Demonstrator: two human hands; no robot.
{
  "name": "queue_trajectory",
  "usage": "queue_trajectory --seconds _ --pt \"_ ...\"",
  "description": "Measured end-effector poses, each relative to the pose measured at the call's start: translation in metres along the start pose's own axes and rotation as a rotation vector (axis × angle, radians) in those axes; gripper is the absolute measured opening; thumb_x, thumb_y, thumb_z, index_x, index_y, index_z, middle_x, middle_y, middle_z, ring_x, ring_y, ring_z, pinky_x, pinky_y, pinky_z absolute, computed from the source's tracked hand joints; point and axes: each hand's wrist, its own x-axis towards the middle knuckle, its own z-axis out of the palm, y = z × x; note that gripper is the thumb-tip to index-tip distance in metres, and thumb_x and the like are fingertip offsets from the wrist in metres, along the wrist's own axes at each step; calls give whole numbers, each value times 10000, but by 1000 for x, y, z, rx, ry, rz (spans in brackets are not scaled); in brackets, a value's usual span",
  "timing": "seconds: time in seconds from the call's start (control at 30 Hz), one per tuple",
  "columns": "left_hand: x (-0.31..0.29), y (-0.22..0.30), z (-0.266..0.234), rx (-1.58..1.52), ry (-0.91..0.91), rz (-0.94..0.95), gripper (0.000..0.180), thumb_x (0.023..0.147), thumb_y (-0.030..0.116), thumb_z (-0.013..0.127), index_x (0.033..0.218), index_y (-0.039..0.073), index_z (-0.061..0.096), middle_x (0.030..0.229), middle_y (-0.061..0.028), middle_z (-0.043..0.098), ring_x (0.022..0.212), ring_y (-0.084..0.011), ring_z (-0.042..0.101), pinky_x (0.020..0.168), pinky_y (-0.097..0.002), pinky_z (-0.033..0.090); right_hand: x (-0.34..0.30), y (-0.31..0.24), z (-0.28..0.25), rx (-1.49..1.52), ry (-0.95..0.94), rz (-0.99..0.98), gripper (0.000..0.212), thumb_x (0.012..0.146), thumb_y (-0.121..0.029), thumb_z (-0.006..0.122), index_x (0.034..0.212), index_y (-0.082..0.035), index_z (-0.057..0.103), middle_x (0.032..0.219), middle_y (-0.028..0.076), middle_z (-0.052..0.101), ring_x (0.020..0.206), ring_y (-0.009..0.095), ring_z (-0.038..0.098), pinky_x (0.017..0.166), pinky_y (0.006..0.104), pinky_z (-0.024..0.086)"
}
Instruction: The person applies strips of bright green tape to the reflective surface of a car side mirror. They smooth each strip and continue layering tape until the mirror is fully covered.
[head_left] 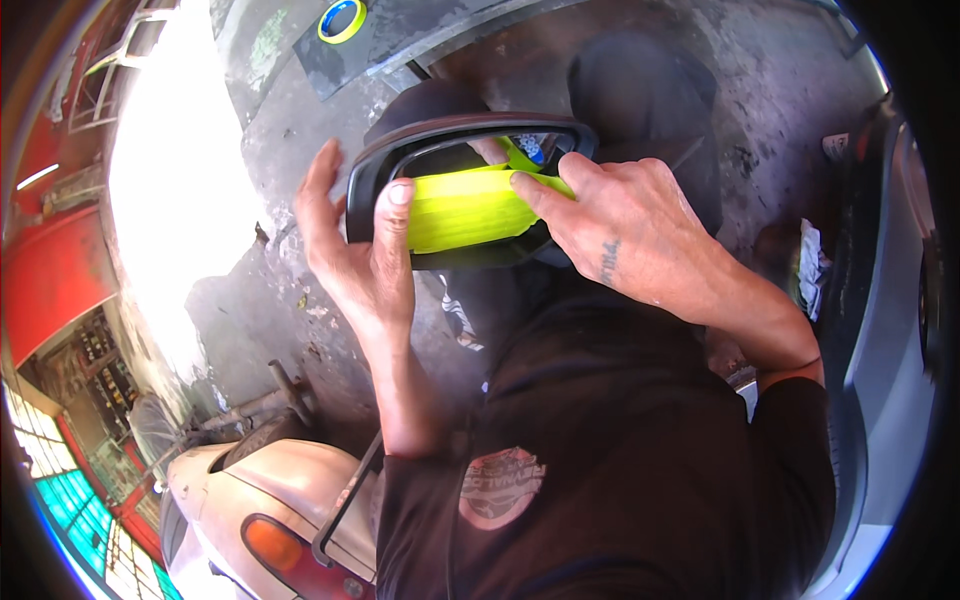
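Observation:
A black-framed vehicle side mirror (470,125) rests over my lap, tilted. Bright yellow masking tape (465,212) lies in a wide band across the lower part of its face; bare glass shows above. My left hand (355,225) grips the mirror's left end, thumb pressed on the tape's end and fingers spread outside the rim. At the right end, my right hand (625,220) pinches the tape, its fingertip pressing on the band. A blue-and-yellow patch (528,150) shows by the glass, perhaps a reflected tape roll. My right fingers' undersides are hidden.
Another yellow tape roll (341,20) with a blue core lies on a dark panel (325,65) ahead. A pale scooter (290,480) stands at lower left. Grey vehicle bodywork (890,400) rises close on my right, beside crumpled paper (811,265). The concrete floor is stained.

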Motion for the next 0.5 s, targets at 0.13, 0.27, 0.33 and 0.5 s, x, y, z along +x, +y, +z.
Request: queue_trajectory --seconds 0.13,0.27,0.33,0.5 --pt "3 7 1 -311 -179 -307 598 968 307 870 1409 -45 673 1120 -141 804 1061 -187 743 1013 -337 561 -7 6 -3 -1 -3 -34 392 879 -101 739 1267 -44 734 848 96 617 660 255 678 564 394 540" --pt "8 2 6 -271 -140 -293 572 967 323 871 1370 -47 704 1140 -141 801 1064 -191 740 1009 -341 561 -32 18 -27 153 -49 -86 462 881 -85 740 1342 -104 731 855 45 605 718 216 659 592 366 560" --pt "8 3 9 -216 -157 -253 571 968 338 869 1362 -45 711 1152 -144 799 1066 -195 740 1009 -347 562 -47 14 -30 88 23 -105 545 849 -63 780 1387 -131 729 885 51 610 728 221 635 597 348 554" --pt "11 3 7 -163 -163 -267 513 984 350 846 1335 -9 741 1118 -133 807 1037 -191 741 988 -345 564 -56 11 -35 -100 -38 -77 599 846 -48 752 1440 -80 680 876 68 569 699 236 603 595 368 544"
